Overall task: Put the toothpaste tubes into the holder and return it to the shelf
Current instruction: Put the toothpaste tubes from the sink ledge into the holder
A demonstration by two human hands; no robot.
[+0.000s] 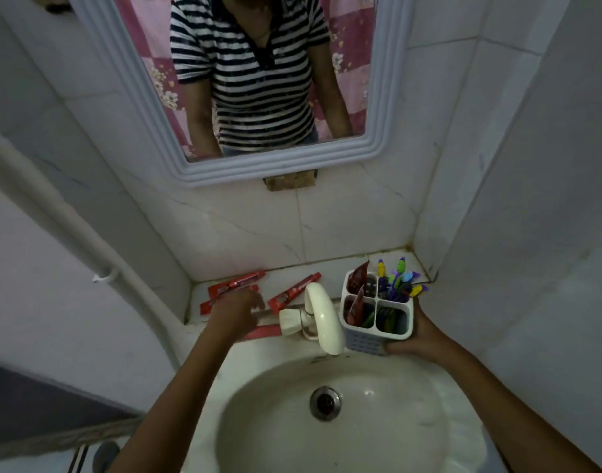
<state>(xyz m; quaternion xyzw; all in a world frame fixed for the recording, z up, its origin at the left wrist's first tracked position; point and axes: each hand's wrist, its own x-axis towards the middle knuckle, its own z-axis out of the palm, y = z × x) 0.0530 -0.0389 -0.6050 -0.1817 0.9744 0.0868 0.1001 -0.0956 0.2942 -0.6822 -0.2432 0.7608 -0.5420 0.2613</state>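
Observation:
A grey-white holder (pixel 367 343) with four compartments is held over the sink's right rim by my right hand (pixel 417 337), which grips its near right side. Two red toothpaste tubes (pixel 358 279) stand in its left compartments, and several colourful toothbrushes (pixel 400 279) fill the far right one. On the tiled shelf (pixel 330 268) behind the tap lie more red tubes: one at the back left (pixel 238 283), one angled by the tap (pixel 294 291), and one (pixel 265 331) nearer the sink edge. My left hand (pixel 236 310) reaches over the left tubes, fingers curled; its grip is hidden.
A cream tap (pixel 321 317) stands between my hands, its spout over the white sink (pixel 456 435). A framed mirror (pixel 378 114) hangs above the shelf. Tiled walls close in on both sides, and a white pipe (pixel 64 220) runs down the left wall.

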